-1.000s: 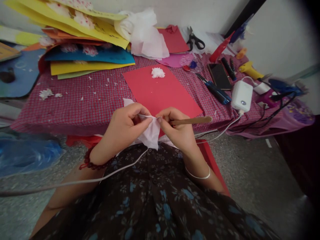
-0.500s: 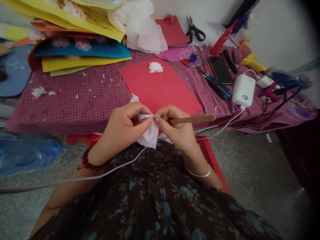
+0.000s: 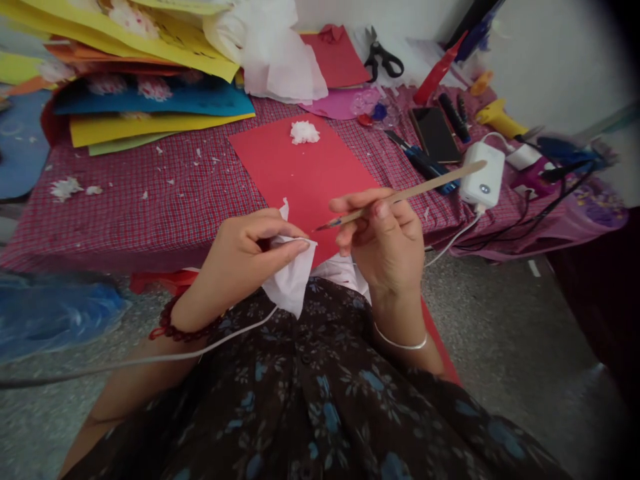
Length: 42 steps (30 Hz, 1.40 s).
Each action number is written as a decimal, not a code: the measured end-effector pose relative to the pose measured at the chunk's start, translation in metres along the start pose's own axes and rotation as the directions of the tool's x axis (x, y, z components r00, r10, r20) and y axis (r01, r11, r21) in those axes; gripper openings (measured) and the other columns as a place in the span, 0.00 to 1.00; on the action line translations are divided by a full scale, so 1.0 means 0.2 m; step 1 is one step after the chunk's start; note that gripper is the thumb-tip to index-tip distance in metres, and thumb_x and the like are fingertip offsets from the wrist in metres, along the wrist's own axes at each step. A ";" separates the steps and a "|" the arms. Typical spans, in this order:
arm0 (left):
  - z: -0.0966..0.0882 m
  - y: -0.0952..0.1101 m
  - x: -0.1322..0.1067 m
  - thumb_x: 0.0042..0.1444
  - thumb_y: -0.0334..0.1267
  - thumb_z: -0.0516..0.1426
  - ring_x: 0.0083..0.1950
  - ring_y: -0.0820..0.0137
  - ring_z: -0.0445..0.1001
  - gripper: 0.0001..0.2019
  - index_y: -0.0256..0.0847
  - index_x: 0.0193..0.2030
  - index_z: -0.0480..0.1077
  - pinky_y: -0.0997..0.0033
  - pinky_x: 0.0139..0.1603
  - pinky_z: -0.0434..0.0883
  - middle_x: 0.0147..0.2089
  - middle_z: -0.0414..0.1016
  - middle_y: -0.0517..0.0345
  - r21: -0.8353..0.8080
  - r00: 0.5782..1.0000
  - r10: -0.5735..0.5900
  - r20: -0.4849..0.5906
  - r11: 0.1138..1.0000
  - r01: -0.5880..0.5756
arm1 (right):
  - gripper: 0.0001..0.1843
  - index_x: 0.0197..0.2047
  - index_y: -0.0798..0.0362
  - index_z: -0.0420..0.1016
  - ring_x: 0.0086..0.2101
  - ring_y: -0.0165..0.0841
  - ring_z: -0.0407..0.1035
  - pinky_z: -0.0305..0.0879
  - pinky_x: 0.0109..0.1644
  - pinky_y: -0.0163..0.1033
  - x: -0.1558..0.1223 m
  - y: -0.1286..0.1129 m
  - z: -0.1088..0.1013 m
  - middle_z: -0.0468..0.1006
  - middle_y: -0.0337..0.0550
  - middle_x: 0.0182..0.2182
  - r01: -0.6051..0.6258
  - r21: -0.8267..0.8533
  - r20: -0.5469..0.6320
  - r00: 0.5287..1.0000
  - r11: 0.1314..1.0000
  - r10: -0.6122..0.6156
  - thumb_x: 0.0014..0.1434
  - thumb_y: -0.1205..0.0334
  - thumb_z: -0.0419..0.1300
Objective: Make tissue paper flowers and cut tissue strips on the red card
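My left hand (image 3: 250, 257) pinches a piece of white tissue paper (image 3: 291, 280) between thumb and fingers, over my lap at the table's front edge. My right hand (image 3: 385, 240) is closed on a thin wooden-handled brush (image 3: 405, 195), held slanting with its dark tip pointing left toward the tissue, a little apart from it. Behind both hands a red card sheet (image 3: 305, 177) lies on the checked tablecloth (image 3: 150, 207), with a small crumpled white tissue ball (image 3: 304, 132) near its far end.
A stack of coloured card sheets (image 3: 150, 100) and loose white tissue (image 3: 283, 57) fills the back left. Scissors (image 3: 383, 59), a phone (image 3: 435, 133), a white power bank (image 3: 483, 177) with cables, pens and a glue gun lie at the right. Tissue scraps dot the cloth.
My right hand has lifted away from the tissue and swung the brush up, its handle now angled toward the back right. My left hand keeps pinching the tissue.
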<state>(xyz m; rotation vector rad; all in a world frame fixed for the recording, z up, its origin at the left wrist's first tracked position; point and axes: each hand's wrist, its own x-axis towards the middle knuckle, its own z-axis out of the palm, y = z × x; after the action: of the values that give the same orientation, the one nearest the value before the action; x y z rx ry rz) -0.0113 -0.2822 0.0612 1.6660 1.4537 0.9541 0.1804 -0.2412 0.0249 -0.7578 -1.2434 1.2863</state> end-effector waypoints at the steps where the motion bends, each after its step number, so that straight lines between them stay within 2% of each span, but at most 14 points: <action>1: 0.00 0.00 0.00 0.59 0.39 0.64 0.33 0.71 0.72 0.06 0.45 0.31 0.81 0.70 0.32 0.63 0.32 0.78 0.61 -0.004 1.000 -0.009 -0.007 1.000 0.009 | 0.17 0.42 0.47 0.77 0.27 0.27 0.73 0.68 0.25 0.34 0.00 0.01 0.01 0.82 0.43 0.42 0.022 0.007 -0.015 1.000 1.000 -0.022 0.68 0.42 0.61; 7: 0.01 0.01 0.00 0.58 0.35 0.62 0.31 0.72 0.69 0.07 0.43 0.29 0.79 0.70 0.30 0.61 0.30 0.76 0.61 -0.033 0.999 -0.042 -0.010 0.999 0.041 | 0.12 0.40 0.47 0.79 0.25 0.24 0.71 0.69 0.25 0.30 -0.02 0.04 0.03 0.78 0.36 0.33 0.174 0.091 -0.058 0.984 0.981 -0.169 0.69 0.49 0.62; 14: 0.02 0.00 0.00 0.57 0.38 0.62 0.27 0.73 0.61 0.09 0.41 0.27 0.74 0.70 0.26 0.55 0.26 0.68 0.62 -0.106 0.998 -0.053 0.025 0.993 0.055 | 0.09 0.42 0.46 0.79 0.26 0.23 0.74 0.74 0.29 0.30 -0.04 0.04 0.03 0.79 0.35 0.35 0.172 0.090 0.007 0.985 0.981 -0.173 0.72 0.54 0.60; 23: 0.02 -0.02 0.00 0.56 0.37 0.65 0.31 0.72 0.67 0.05 0.41 0.30 0.79 0.71 0.29 0.59 0.29 0.73 0.60 -0.181 0.997 -0.058 0.041 0.981 0.065 | 0.08 0.41 0.47 0.79 0.26 0.23 0.73 0.74 0.29 0.31 -0.04 0.07 0.04 0.79 0.36 0.35 0.189 0.069 -0.041 0.982 0.979 -0.187 0.71 0.54 0.61; 33: 0.02 -0.02 0.00 0.57 0.36 0.64 0.31 0.72 0.68 0.06 0.42 0.29 0.79 0.71 0.30 0.59 0.29 0.75 0.60 -0.095 1.000 -0.019 0.011 0.995 0.020 | 0.12 0.41 0.47 0.78 0.29 0.26 0.74 0.74 0.29 0.31 -0.05 0.04 0.04 0.77 0.38 0.35 0.201 -0.011 -0.070 0.977 0.980 -0.201 0.71 0.49 0.60; 42: 0.02 -0.01 0.00 0.57 0.37 0.63 0.30 0.71 0.67 0.07 0.43 0.28 0.78 0.69 0.29 0.58 0.28 0.73 0.60 -0.061 0.999 -0.017 0.029 0.998 0.018 | 0.08 0.42 0.47 0.78 0.27 0.23 0.75 0.74 0.30 0.30 -0.05 0.04 0.05 0.81 0.35 0.35 0.210 0.077 -0.017 0.978 0.975 -0.209 0.72 0.57 0.59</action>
<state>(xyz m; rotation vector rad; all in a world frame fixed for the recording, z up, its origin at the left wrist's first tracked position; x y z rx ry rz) -0.0091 -0.2830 0.0569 1.6136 1.4044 0.9523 0.1702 -0.2512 0.0167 -0.5599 -1.2237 1.1506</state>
